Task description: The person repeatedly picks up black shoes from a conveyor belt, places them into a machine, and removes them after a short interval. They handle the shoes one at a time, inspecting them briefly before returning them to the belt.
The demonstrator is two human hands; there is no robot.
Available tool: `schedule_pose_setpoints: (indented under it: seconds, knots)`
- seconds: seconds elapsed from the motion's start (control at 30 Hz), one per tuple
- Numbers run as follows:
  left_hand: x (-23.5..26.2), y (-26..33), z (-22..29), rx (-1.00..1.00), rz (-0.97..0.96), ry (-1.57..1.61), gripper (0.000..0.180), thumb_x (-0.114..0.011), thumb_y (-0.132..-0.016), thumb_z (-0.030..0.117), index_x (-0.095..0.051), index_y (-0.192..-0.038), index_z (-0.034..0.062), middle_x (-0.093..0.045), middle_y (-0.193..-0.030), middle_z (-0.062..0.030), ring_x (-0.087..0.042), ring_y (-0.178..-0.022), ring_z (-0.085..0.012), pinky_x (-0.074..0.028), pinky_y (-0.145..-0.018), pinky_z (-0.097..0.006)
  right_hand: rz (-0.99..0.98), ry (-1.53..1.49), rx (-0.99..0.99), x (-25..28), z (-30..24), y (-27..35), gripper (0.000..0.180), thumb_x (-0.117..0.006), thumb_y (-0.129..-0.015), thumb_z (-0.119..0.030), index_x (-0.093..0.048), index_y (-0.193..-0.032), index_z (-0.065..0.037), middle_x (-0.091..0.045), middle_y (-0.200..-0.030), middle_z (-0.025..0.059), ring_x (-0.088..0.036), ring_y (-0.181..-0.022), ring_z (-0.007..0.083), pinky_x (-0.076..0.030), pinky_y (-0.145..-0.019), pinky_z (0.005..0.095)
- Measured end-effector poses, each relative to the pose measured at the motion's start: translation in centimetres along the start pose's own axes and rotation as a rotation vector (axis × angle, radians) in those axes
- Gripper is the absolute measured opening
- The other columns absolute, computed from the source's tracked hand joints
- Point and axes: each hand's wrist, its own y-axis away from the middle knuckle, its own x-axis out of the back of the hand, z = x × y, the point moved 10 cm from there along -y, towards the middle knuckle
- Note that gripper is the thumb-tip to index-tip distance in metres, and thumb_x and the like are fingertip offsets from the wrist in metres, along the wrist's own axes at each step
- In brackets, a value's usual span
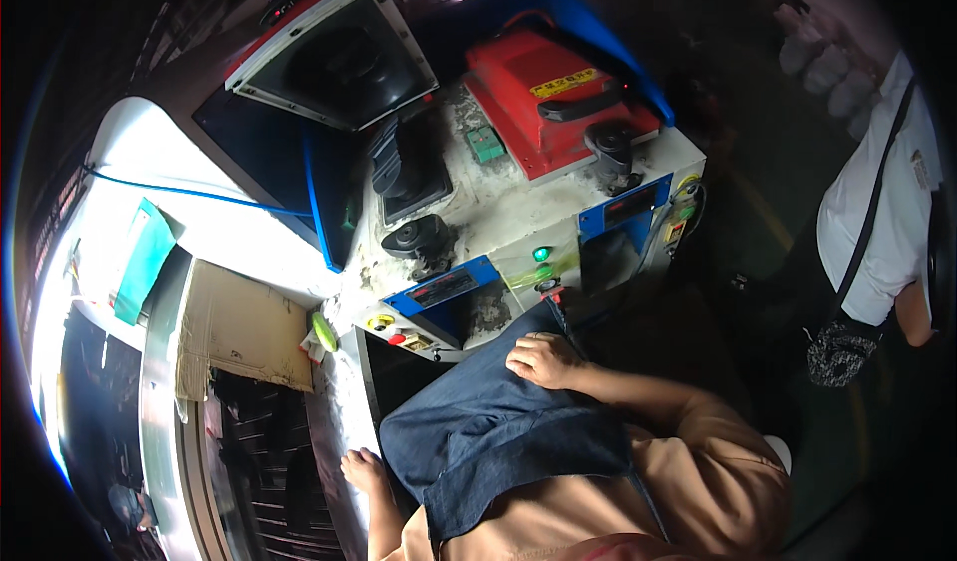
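Observation:
My right hand [543, 360] rests on the dark blue apron [459, 431] over my lap, its fingers loosely bent and apart, with nothing in them. My left hand [365, 469] is lower left, on the pale ledge [344, 402] beside my leg, its fingers a little spread and holding nothing I can see. Ahead stands a worn white two-station machine [508, 232]. Its left station has a raised lid [334, 53] over a black shoe-shaped form [394, 162]. A red cover [548, 93] with a black handle sits lowered on the right station. Neither hand touches the machine.
Between the stations lies a green block [485, 143]; a green lamp [541, 254] glows on the front. Left are a cardboard sheet [244, 322], a blue hose [199, 192] and a dark slatted rack [269, 461]. Another person in a white shirt [867, 222] stands at right.

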Motion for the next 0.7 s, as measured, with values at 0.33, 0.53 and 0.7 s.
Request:
schedule_pose_setpoints:
  seconds: [0.33, 0.53, 0.7]
  knots:
    - [-0.6, 0.1, -0.4, 0.025, 0.003, -0.06, 0.025, -0.06, -0.088, 0.026, -0.062, -0.086, 0.0012, -0.06, -0.092, -0.017, -0.057, -0.091, -0.037, -0.045, -0.076, -0.05, 0.045, -0.033, 0.018, 0.8, 0.2, -0.1, 0.015, -0.066, -0.088, -0.022, -0.064, -0.081, -0.009, -0.061, -0.077, 0.0075, -0.064, -0.074, 0.0276, -0.051, -0.069, 0.0385]
    - [-0.6, 0.1, -0.2, 0.013, -0.012, -0.056, 0.025, -0.059, -0.089, 0.025, -0.061, -0.086, 0.0006, -0.06, -0.093, -0.0172, -0.057, -0.092, -0.037, -0.045, -0.078, -0.05, 0.058, -0.064, 0.042, 1.0, 0.6, -0.2, 0.014, -0.066, -0.088, -0.021, -0.066, -0.082, -0.009, -0.062, -0.077, 0.0067, -0.063, -0.072, 0.0266, -0.051, -0.068, 0.0369]
    - [-0.2, 0.1, 0.2, 0.007, -0.022, -0.063, 0.025, -0.059, -0.09, 0.025, -0.061, -0.086, 0.0007, -0.06, -0.092, -0.0173, -0.057, -0.092, -0.037, -0.045, -0.078, -0.05, 0.044, -0.068, 0.047, 1.0, 0.6, -0.4, 0.016, -0.067, -0.088, -0.022, -0.064, -0.081, -0.008, -0.061, -0.077, 0.0077, -0.064, -0.073, 0.0276, -0.051, -0.068, 0.0381]
